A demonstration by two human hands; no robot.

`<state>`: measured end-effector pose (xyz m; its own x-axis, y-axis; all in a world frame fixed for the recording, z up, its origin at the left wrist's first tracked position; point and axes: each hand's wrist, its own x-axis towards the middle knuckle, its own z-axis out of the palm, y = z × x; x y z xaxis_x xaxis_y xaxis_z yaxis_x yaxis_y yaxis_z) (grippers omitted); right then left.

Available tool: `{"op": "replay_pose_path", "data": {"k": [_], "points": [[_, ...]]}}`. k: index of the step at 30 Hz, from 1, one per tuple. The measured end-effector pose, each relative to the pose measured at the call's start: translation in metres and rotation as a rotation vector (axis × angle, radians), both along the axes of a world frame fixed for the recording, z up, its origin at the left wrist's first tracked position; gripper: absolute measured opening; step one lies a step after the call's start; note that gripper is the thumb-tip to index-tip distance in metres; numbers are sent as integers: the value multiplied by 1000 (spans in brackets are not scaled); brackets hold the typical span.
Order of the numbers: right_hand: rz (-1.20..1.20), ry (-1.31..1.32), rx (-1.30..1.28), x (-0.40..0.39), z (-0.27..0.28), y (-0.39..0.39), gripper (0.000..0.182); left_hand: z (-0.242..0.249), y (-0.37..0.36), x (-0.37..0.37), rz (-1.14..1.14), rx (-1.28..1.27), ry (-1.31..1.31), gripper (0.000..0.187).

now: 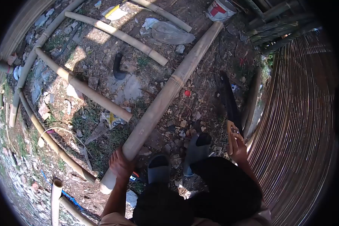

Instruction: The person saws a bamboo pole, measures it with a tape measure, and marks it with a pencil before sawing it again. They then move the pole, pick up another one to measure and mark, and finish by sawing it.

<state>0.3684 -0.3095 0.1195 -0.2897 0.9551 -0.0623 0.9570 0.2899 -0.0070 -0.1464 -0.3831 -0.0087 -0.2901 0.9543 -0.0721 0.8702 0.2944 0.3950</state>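
A thick bamboo pole slants across the ground from my left side up to the far right. My left hand is closed round its near part, a little above the cut end. In my right hand is the wooden handle of a handsaw. The dark blade points away from me, apart from the pole. Between the pole and the saw are my feet in grey slippers. A small orange and black item, partly hidden, lies beside my left wrist.
On the left lies a frame of joined bamboo poles, with several crosspieces reaching toward the thick pole. A dark curved object rests on a flat stone. A white and red bucket stands at the far end. A slatted screen borders the right.
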Motion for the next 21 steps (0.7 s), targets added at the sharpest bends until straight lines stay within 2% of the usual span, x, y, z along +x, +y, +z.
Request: {"op": "replay_pose_path", "data": {"k": [2,4,5,7,8,10,11,13,15,17,20,21], "points": [[35,30,-30,8,-20,-6,72,3,1,2,14,-3,-12,79],[-170,-8,-369,-4,-32,-7,80,4,1,2,56,-63,-43,83],[-166,-19,-355,3,-52,-6,80,5,3,1,61,-50,-55,83],[-176,-101,-595,24,-92,0,79,11,2,0,46,-66,-40,88],[-167,-112,-593,24,-89,12,79,14,3,-1,65,-85,-66,93],[80,-219,-879,19,-88,46,75,22,7,-4,38,-108,-69,95],[88,-217,-876,10,-85,66,75,24,10,-5,6,-131,-63,97],[24,-218,-702,-15,-76,112,73,23,15,-2,-9,-144,-60,101],[13,-52,-563,-52,-52,166,75,21,18,1,-24,-165,-52,106],[11,32,-596,-88,-36,216,75,18,22,6,-38,-161,-33,109],[-54,17,-519,-137,-37,268,83,7,24,13,-20,-222,-63,104],[-229,34,-461,-156,-40,283,85,3,22,13,-9,-241,-86,103]]}}
